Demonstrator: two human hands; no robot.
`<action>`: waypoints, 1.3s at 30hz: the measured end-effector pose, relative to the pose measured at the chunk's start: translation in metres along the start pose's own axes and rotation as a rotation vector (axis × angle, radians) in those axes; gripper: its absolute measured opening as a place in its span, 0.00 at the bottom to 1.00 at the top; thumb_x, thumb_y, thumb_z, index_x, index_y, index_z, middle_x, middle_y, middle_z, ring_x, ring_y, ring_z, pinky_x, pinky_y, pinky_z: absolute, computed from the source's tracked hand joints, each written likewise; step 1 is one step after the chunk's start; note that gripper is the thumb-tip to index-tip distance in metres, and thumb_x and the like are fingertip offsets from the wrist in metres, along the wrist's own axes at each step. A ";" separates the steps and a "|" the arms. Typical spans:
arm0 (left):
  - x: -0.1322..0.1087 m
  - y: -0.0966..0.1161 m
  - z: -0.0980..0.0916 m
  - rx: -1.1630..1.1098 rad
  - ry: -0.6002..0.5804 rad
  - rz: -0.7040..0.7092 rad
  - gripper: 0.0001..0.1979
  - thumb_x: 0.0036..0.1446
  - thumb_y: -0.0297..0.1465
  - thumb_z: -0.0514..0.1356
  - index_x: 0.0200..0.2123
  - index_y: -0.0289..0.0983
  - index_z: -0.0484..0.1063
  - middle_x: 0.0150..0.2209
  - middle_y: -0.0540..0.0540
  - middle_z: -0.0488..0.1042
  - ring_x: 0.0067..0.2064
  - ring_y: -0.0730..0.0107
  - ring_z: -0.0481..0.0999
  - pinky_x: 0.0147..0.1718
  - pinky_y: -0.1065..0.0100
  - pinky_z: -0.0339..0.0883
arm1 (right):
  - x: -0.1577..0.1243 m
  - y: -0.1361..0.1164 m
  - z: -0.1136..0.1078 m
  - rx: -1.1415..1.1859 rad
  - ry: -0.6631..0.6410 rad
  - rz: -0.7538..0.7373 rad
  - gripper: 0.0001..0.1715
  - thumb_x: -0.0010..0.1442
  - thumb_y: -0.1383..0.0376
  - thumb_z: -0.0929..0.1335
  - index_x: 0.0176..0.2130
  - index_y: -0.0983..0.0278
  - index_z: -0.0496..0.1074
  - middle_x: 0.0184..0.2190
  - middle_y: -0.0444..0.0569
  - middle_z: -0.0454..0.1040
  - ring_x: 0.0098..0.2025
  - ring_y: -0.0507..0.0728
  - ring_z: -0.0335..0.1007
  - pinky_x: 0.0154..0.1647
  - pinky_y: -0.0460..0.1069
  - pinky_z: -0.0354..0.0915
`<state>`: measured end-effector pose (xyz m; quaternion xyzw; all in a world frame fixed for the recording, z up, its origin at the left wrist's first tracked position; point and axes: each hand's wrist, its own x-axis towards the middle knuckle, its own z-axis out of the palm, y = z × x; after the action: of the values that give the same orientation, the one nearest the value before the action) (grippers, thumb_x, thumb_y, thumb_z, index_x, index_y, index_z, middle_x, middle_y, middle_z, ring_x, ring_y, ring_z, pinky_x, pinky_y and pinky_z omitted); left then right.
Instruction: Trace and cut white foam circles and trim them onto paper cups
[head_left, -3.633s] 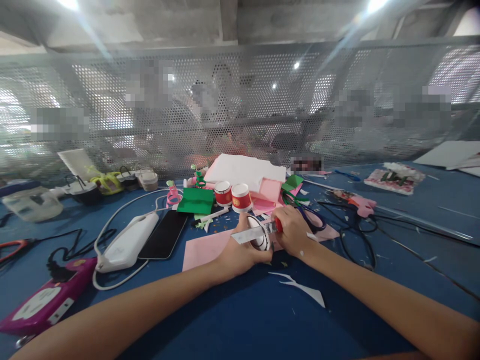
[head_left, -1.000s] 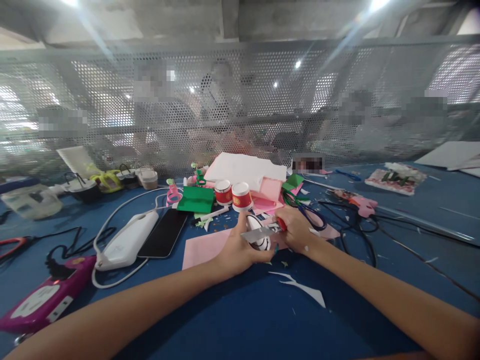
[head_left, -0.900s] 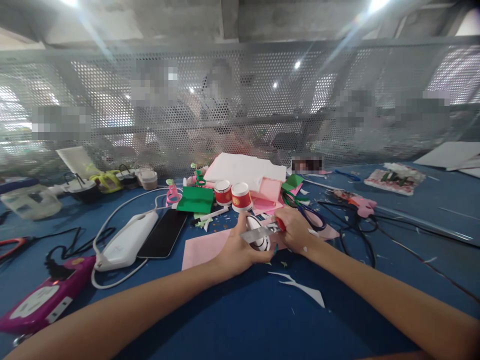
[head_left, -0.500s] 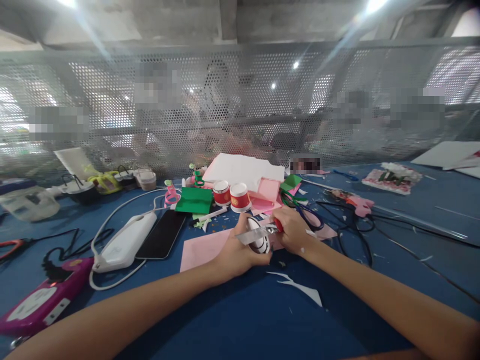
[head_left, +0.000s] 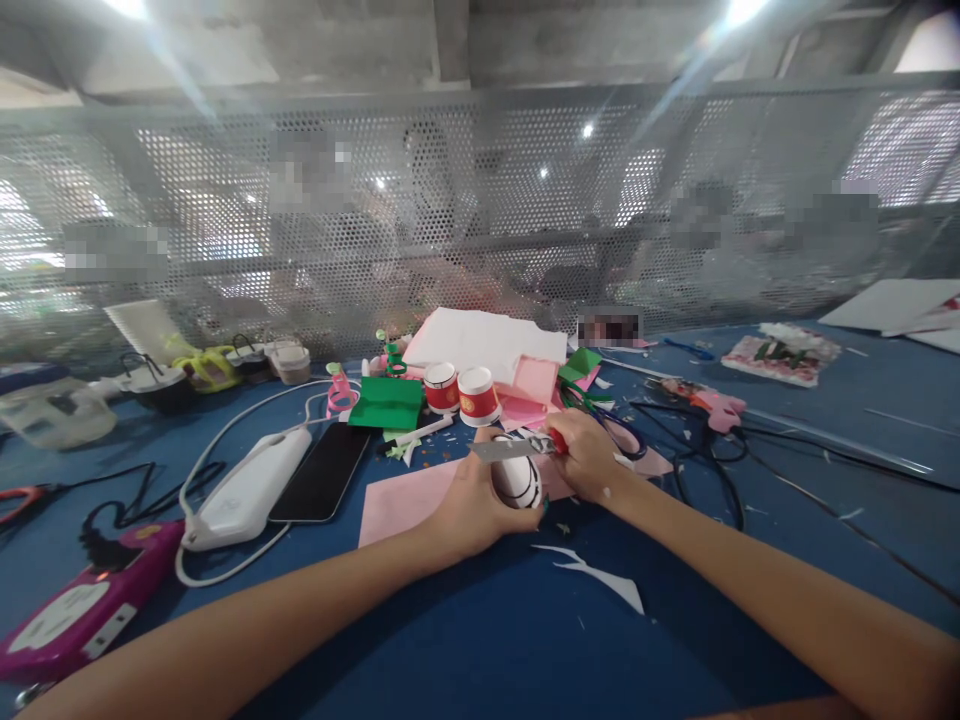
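Observation:
My left hand point(head_left: 472, 505) is wrapped round a white paper cup point(head_left: 517, 482), tilted with its round end toward me and black curved lines on it. Scissors point(head_left: 506, 449) with silver blades and a red handle lie across the cup's upper side. Their handle is in my right hand point(head_left: 589, 455), whose fingers are closed around it and partly hide it. Beneath both hands is a sheet of pink paper point(head_left: 401, 500). Two red-and-white paper cups point(head_left: 478, 396) stand just beyond my left hand.
Left are a black phone point(head_left: 324, 472), a white power bank point(head_left: 247, 488) with cable, and a purple power strip point(head_left: 90, 605). White paper scraps point(head_left: 600, 580) lie in front. A pink glue gun point(head_left: 721, 408) with black cord lies right. Perforated metal screen point(head_left: 480, 220) stands behind.
The scissors' blades have swung up toward the cup's upper edge and lie more level. The cup has turned slightly, so more of its white lined surface shows.

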<state>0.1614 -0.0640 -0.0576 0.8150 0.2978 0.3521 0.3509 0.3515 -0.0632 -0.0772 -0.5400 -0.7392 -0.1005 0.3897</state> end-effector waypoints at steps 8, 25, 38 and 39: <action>-0.002 0.004 -0.002 0.058 0.056 -0.164 0.41 0.43 0.41 0.68 0.56 0.36 0.50 0.41 0.44 0.68 0.42 0.60 0.73 0.42 0.59 0.69 | 0.010 0.004 -0.020 0.232 0.055 0.342 0.12 0.55 0.59 0.63 0.24 0.58 0.56 0.16 0.41 0.59 0.21 0.54 0.57 0.26 0.50 0.51; 0.009 -0.014 -0.011 0.375 0.180 0.121 0.42 0.45 0.38 0.69 0.60 0.42 0.53 0.58 0.39 0.62 0.61 0.53 0.62 0.59 0.54 0.57 | 0.019 0.018 -0.026 1.782 -0.688 1.260 0.18 0.62 0.70 0.60 0.22 0.62 0.53 0.10 0.32 0.47 0.11 0.43 0.41 0.12 0.38 0.49; 0.006 -0.013 -0.008 0.360 0.142 0.118 0.39 0.46 0.38 0.68 0.59 0.39 0.55 0.56 0.37 0.64 0.59 0.53 0.64 0.58 0.53 0.59 | 0.004 0.017 -0.038 2.200 -0.377 0.867 0.17 0.68 0.65 0.57 0.26 0.60 0.50 0.13 0.30 0.47 0.10 0.42 0.35 0.10 0.33 0.44; 0.006 -0.013 -0.009 0.363 0.141 0.111 0.40 0.46 0.37 0.68 0.59 0.40 0.54 0.57 0.37 0.63 0.60 0.52 0.63 0.58 0.53 0.58 | 0.005 0.019 -0.037 2.187 -0.431 0.828 0.18 0.68 0.63 0.57 0.26 0.60 0.49 0.12 0.30 0.46 0.10 0.42 0.33 0.08 0.34 0.42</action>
<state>0.1549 -0.0494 -0.0611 0.8533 0.3349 0.3677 0.1565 0.3848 -0.0730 -0.0543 -0.1244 -0.2522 0.8102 0.5143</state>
